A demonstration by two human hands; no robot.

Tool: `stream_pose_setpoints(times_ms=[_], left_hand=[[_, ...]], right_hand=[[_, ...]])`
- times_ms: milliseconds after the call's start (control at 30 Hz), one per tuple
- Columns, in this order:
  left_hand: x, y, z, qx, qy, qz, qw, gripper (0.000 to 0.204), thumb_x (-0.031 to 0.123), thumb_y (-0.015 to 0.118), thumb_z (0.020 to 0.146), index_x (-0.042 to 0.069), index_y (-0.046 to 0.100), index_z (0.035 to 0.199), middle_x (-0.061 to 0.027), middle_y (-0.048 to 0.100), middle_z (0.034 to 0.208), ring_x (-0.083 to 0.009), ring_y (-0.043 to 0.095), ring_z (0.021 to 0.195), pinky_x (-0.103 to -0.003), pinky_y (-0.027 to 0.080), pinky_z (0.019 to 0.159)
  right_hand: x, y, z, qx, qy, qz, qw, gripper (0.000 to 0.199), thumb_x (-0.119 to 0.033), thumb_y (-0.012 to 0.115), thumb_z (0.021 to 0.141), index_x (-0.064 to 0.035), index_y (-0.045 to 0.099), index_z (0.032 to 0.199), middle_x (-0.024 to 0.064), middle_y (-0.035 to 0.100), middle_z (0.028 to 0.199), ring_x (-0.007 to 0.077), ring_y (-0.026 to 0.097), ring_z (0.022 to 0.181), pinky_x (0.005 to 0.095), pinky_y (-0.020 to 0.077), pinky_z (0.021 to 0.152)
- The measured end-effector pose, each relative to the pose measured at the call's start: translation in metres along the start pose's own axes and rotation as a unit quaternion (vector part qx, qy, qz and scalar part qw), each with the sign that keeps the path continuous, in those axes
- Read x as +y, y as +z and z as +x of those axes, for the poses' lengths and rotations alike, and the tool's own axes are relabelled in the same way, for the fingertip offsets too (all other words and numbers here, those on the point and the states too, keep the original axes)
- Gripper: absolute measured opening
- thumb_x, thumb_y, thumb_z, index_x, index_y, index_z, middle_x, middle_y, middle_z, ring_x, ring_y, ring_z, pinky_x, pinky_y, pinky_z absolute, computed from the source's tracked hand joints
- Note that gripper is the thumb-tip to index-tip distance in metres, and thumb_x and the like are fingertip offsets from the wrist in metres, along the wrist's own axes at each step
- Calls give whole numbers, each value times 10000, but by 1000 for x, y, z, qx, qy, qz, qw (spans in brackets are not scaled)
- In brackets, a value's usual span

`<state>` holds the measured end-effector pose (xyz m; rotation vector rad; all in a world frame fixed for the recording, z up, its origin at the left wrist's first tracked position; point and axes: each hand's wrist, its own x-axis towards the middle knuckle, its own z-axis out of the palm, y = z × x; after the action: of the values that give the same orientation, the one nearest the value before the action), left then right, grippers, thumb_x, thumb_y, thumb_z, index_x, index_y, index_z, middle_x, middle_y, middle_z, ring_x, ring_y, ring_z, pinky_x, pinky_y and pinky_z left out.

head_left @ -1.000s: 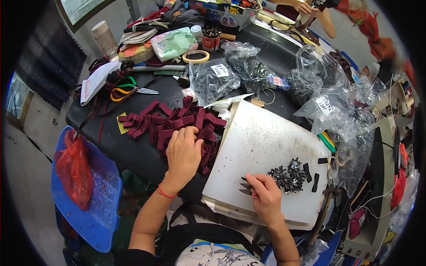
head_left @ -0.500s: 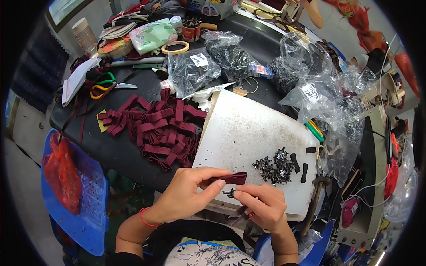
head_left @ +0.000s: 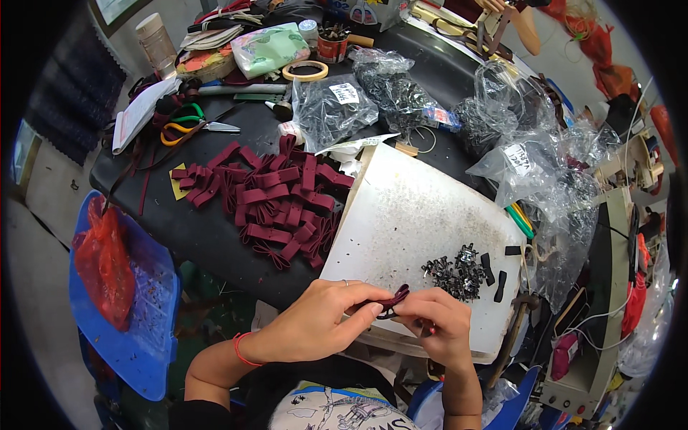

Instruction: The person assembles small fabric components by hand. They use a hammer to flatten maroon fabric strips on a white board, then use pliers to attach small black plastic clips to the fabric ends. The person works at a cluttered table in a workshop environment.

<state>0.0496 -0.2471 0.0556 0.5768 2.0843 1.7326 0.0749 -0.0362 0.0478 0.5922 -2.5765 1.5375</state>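
Note:
My left hand (head_left: 322,319) is closed on a folded burgundy ribbon bow (head_left: 401,294), pinched between thumb and fingers. My right hand (head_left: 441,322) comes against it from the right, its thumb and fingers pinched on a small black clip-like piece (head_left: 388,313) that touches the underside of the bow. Fingers partly cover both. Just beyond the right hand, a pile of similar small shiny black pieces (head_left: 459,274) lies on the white board (head_left: 416,197). Left of that board rests a heap of burgundy looped ribbons (head_left: 276,193) on the black table.
Short black ribbon strips (head_left: 501,285) lie beside the pile. Clear plastic bags (head_left: 333,107) stand along the back and right. Scissors (head_left: 186,130), a tape ring (head_left: 304,69) and a notebook (head_left: 143,115) are at the far left. A blue tray (head_left: 154,308) holds a red bag.
My right hand has brought the small black piece up against the ribbon bow, which has turned and tilted upward. The whole view has shifted slightly.

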Motion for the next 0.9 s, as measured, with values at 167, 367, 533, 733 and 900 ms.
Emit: stream_pose_setpoints(times_ms=[167,367,533,733,900], left_hand=[[-1,3,1,-25,-80,-79,993,253,82,555,923,-13,632,1143,-104,695,877,-92,651,727,-239,534,656],[-8,9,-1,2,-128,-232,964,263,102,559,926,-46,607,1138,-106,670,818,-101,648,756,-236,523,680],[-16,14,-6,43,-115,-189,974,264,42,570,916,-76,588,1151,-101,676,917,-95,647,816,-229,540,728],[-18,8,-4,40,-118,-160,979,250,2,587,895,-86,600,1129,-106,672,974,-98,640,863,-223,536,762],[-26,6,1,17,-155,-242,958,235,10,602,875,-79,621,1092,-94,675,927,-90,640,808,-217,532,714]], right_hand=[[9,-2,0,-19,-5,11,1000,321,116,710,646,-57,688,915,67,636,854,130,604,687,225,463,547],[3,7,-8,14,-54,-85,995,471,166,655,581,-58,667,996,77,616,927,165,616,679,265,510,576],[-4,9,-2,-25,57,-23,998,417,139,647,620,-35,655,999,89,595,916,205,611,690,291,520,596],[-2,16,-1,-33,-12,-67,997,417,112,648,614,-30,655,1006,96,580,874,220,593,688,301,489,577],[3,25,-5,5,-85,-113,990,459,164,671,568,-46,664,976,64,574,858,167,563,681,268,457,550]])
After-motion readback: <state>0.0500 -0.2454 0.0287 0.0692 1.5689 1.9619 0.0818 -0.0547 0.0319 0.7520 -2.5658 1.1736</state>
